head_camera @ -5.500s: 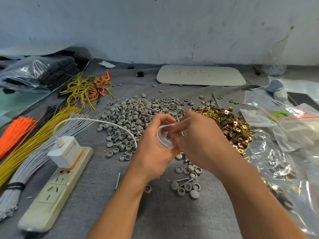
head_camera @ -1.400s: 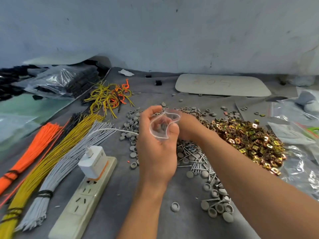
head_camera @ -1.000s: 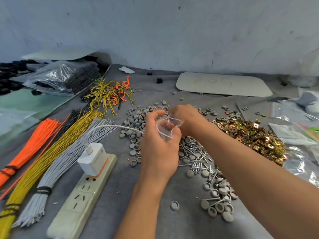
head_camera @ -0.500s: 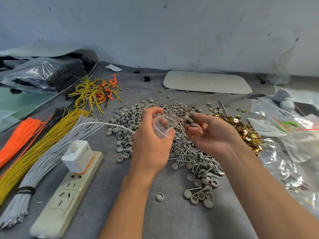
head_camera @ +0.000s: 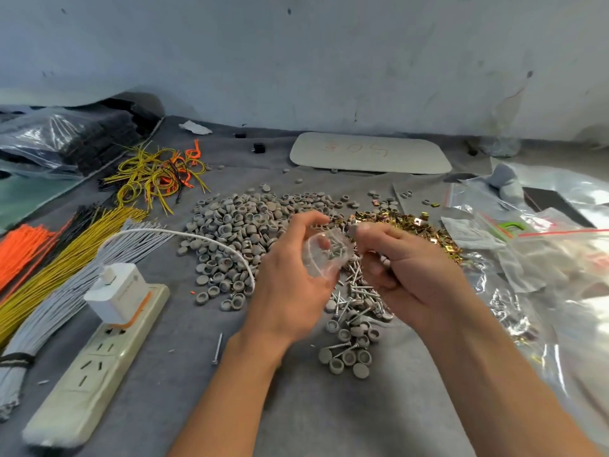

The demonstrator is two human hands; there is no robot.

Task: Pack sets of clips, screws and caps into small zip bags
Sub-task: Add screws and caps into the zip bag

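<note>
Far left on the desk (head_camera: pixel 184 407) there's the power strip (head_camera: pixel 95 367) with a white charger (head_camera: pixel 115 293) plugged in, then the big cap pile (head_camera: pixel 237 225). My left hand (head_camera: pixel 290 288) is grasping the little zip bag (head_camera: pixel 324 255) up over the screws (head_camera: pixel 357 293), thumb and fingers pinching it so the mouth gapes, with a few screws inside it. My right hand (head_camera: pixel 408 272) is right beside the bag's mouth, fingers curled around some loose caps (head_camera: pixel 383 258) (bit blurry tbh), and the gold clips (head_camera: pixel 405 222) sit just behind it.
</note>
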